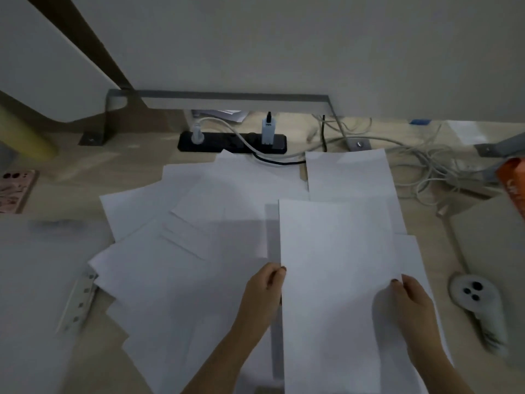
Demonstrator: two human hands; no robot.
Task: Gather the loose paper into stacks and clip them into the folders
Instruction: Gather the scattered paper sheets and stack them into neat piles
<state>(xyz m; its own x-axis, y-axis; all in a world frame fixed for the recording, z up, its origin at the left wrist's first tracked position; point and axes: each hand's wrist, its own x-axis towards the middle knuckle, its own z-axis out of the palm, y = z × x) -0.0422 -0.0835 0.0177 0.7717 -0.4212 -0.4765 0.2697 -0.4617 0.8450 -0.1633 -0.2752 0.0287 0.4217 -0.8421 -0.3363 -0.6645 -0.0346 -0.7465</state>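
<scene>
Table [71, 172]: light wood top, dim light, running up to a pale wall panel at the far side.

Loose paper [176, 280]: blank white sheets lay fanned and overlapping across the middle of the table, from the near edge up to the power strip. Corners pointed in different directions; nothing was squared up. One sheet lay apart at the upper right, straight and nearly touching the rest.

Held paper [335, 265]: a white page, lifted above the spread at centre right, long side running away from the person. Could not tell whether it was one sheet or several.

Folder [37, 280]: a pale grey flat panel at the left edge, probably a folder (view blurred there), with a white perforated strip [78, 301] along its right side, touching the nearest loose sheets.

Cables [420, 163]: tangled pale cords at the far right.

Power strip [227, 143]: black, against the wall, two plugs in it.

Left hand [262, 297]: grip closed, fingers curled around the left edge of the held paper.

Right hand [412, 305]: grip closed on the right edge, thumb on top.

Controller [473, 291]: white, on the table just right of the right hand.
</scene>
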